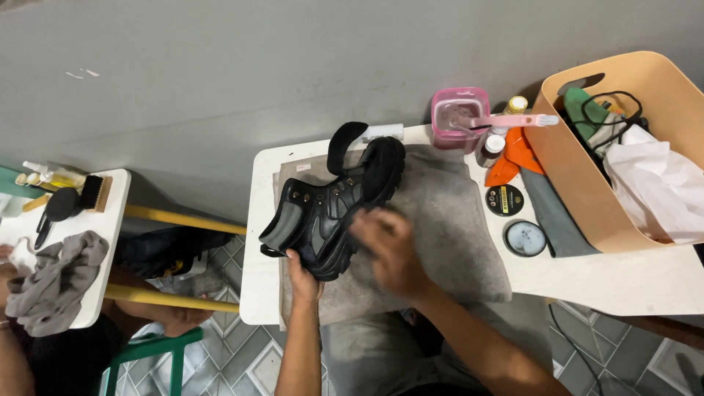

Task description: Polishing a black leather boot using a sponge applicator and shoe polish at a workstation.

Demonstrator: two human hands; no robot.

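Note:
A black and grey boot (pixel 330 202) lies on its side on a grey cloth (pixel 447 220) spread over a white table (pixel 623 282). My left hand (pixel 302 277) grips the boot at its near edge, by the toe end. My right hand (pixel 389 246) is blurred and rests against the boot's side and sole. I cannot tell whether its fingers hold anything. The boot's tongue sticks up toward the wall.
A pink cup (pixel 459 117) with a pink brush, small bottles (pixel 490 149), two round tins (pixel 504 199) and a beige basket (pixel 587 169) of cloths stand at right. Another table (pixel 110 242) at left carries brushes and a grey rag (pixel 55 282), beside another person's arm.

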